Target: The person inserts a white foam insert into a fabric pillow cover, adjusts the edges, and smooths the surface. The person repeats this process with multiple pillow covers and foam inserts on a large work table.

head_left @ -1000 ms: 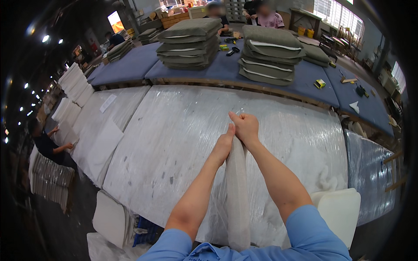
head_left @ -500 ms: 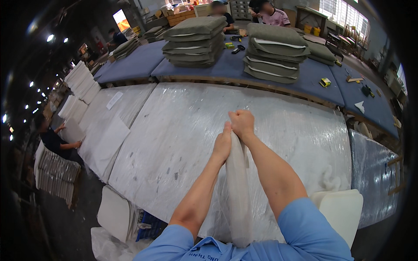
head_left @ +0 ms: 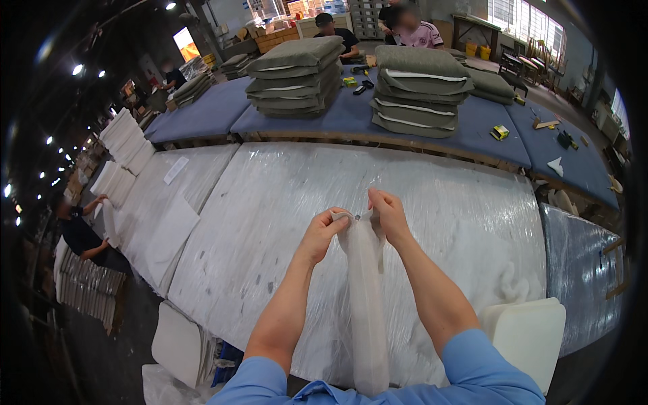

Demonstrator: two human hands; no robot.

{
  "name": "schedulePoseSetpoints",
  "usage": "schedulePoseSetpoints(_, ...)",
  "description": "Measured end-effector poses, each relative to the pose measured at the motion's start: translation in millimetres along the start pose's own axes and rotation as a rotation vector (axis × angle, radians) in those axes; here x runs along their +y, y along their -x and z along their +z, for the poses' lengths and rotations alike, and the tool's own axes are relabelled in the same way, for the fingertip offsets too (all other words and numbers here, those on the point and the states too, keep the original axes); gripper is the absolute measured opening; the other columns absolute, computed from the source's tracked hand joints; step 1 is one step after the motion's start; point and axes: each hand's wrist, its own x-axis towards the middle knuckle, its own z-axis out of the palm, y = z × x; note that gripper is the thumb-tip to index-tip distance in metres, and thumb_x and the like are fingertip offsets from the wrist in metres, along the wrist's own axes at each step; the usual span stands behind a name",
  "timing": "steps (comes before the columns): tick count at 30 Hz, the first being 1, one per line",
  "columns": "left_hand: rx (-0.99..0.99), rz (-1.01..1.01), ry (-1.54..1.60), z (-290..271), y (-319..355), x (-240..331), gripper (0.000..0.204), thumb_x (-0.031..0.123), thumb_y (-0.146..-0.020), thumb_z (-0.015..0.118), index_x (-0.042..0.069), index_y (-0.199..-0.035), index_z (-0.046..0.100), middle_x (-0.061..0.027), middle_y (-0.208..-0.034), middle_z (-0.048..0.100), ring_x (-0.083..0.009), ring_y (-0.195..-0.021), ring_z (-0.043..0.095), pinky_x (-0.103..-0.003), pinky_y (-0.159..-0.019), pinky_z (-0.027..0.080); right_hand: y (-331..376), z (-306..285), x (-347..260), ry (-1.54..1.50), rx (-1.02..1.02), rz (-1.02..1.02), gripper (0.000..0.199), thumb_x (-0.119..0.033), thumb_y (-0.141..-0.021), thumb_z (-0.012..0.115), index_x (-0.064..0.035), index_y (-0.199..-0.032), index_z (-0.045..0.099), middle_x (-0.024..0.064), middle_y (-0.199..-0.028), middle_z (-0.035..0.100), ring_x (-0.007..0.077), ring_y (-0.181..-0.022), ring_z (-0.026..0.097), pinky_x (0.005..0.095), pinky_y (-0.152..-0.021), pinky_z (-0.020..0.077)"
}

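Blue tables [head_left: 354, 116] run across the room at twelve o'clock, bearing two green stacks [head_left: 293, 77] at eleven and one. Behind those, a person in dark [head_left: 345, 42] and one in pink [head_left: 425, 34] show only from the chest up, the rest hidden by the cushions.

Nearer lies a bench [head_left: 270, 202] under shiny film, its glare hard to see through. Over its middle, a pale pad [head_left: 368, 317] stands on edge, pointing from the wearer's chest toward twelve. I get only its narrow side; both broad faces are lost to view, and its near end meets the blue shirt [head_left: 324, 391], so I cannot tell where it stops.

At its far end, the left hand [head_left: 325, 235] has thumb and fingers closed on a flap of cloth [head_left: 342, 221]. Close by toward one, the right hand [head_left: 388, 217] is curled tight with the cloth's other edge running into it; its fingertips are turned away. What the small dark spot between the hands is, I can't make out.

White pads [head_left: 526, 337] sit at four, partly covered by the right sleeve [head_left: 489, 364]. More [head_left: 177, 341] lean at eight, above a plastic bag [head_left: 165, 386] cut off below. Out at nine, a co-worker [head_left: 88, 233] fades into gloom, both hands on a white piece [head_left: 108, 223].
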Motion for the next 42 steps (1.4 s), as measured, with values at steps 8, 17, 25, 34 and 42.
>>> schedulePoseSetpoints(8,0.222,0.160,0.025,16.6,-29.2,1.3,0.024,0.028,-0.107,0.060,0.006,-0.109,0.069,0.0014,-0.081,0.063,-0.0070,-0.076,0.055,-0.025,-0.071,0.043,32.2,9.1,1.8,0.030,-0.180,-0.079,0.027,-0.027,-0.101,0.065,-0.0019,-0.099,0.075,-0.0016,-0.087,0.067,0.0097,-0.082,0.059,0.0280,-0.078,0.0500)
schedulePoseSetpoints(17,0.200,0.118,-0.249,28.6,-56.7,21.8,0.049,0.044,-0.112,0.043,0.003,-0.114,0.069,0.0018,-0.062,0.055,-0.0082,-0.053,0.047,-0.025,-0.054,0.037,54.4,30.3,3.8,-0.063,0.047,0.095,0.037,-0.031,-0.103,0.064,-0.0034,-0.080,0.072,-0.0053,-0.070,0.058,0.0057,-0.066,0.049,0.0268,-0.061,0.0402)
schedulePoseSetpoints(25,-0.058,0.003,0.086,9.4,-2.9,-18.4,0.052,0.040,-0.105,0.058,0.003,-0.142,0.054,-0.0071,-0.116,0.070,-0.0176,-0.112,0.063,-0.036,-0.106,0.043,53.2,17.2,4.4,-0.108,0.109,0.128,0.044,-0.034,-0.104,0.063,-0.0048,-0.072,0.066,-0.0041,-0.068,0.059,0.0063,-0.064,0.049,0.0277,-0.060,0.0415)
schedulePoseSetpoints(34,0.002,0.011,0.122,-8.9,-10.9,-24.9,0.030,0.029,-0.103,0.065,0.006,-0.122,0.065,0.0006,-0.109,0.069,-0.0123,-0.104,0.062,-0.033,-0.099,0.046,56.9,17.4,0.2,-0.105,-0.001,0.182,0.046,-0.037,-0.107,0.060,-0.0031,-0.078,0.070,-0.0014,-0.075,0.065,0.0074,-0.068,0.055,0.0275,-0.064,0.0453)
schedulePoseSetpoints(42,-0.009,-0.073,0.182,-8.9,-19.5,-23.6,0.021,0.027,-0.106,0.060,0.008,-0.104,0.069,0.0020,-0.097,0.069,-0.0089,-0.090,0.060,-0.028,-0.087,0.048,57.6,19.1,8.3,-0.067,-0.007,0.148,0.045,-0.037,-0.107,0.057,-0.0015,-0.084,0.072,-0.0028,-0.080,0.064,0.0067,-0.074,0.054,0.0276,-0.069,0.0454)
